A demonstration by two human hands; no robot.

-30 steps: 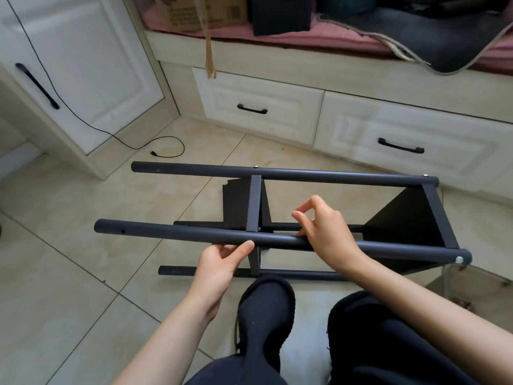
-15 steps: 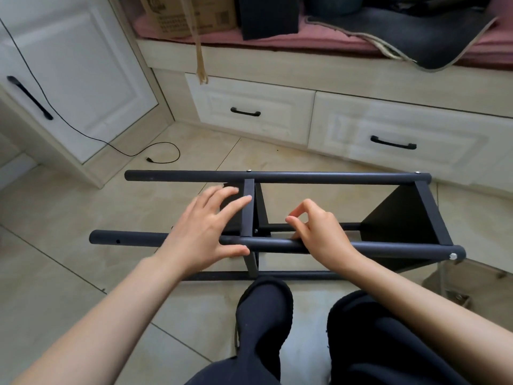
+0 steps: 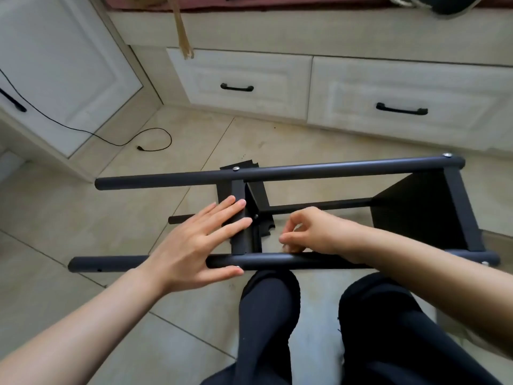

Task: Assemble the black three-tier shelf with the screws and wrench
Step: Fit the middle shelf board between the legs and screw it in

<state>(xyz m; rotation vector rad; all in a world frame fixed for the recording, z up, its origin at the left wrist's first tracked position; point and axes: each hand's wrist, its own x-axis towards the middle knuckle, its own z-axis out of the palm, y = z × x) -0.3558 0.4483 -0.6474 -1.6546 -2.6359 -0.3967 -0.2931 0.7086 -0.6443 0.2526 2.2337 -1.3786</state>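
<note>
Shelf frame (image 3: 319, 172) on its side on floor (image 3: 69, 218). Left hand (image 3: 194, 245) flat, fingers straight, on near tube (image 3: 263, 260). Right hand (image 3: 313, 232) fingers curled, pinching; contents indiscernible.

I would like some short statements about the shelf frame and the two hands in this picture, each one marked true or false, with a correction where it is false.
1. The left hand lies with straight fingers over the near tube and the middle crossbar. True.
2. The right hand lies flat and open on the floor. False: its fingers are curled, pinching near the near tube; what they hold is too small to tell.
3. The shelf frame stands upright. False: it lies on its side on the tiled floor.
4. A screw head shows on the far tube above the middle crossbar. True.
5. A black cable lies on the floor to the left. True.
</note>
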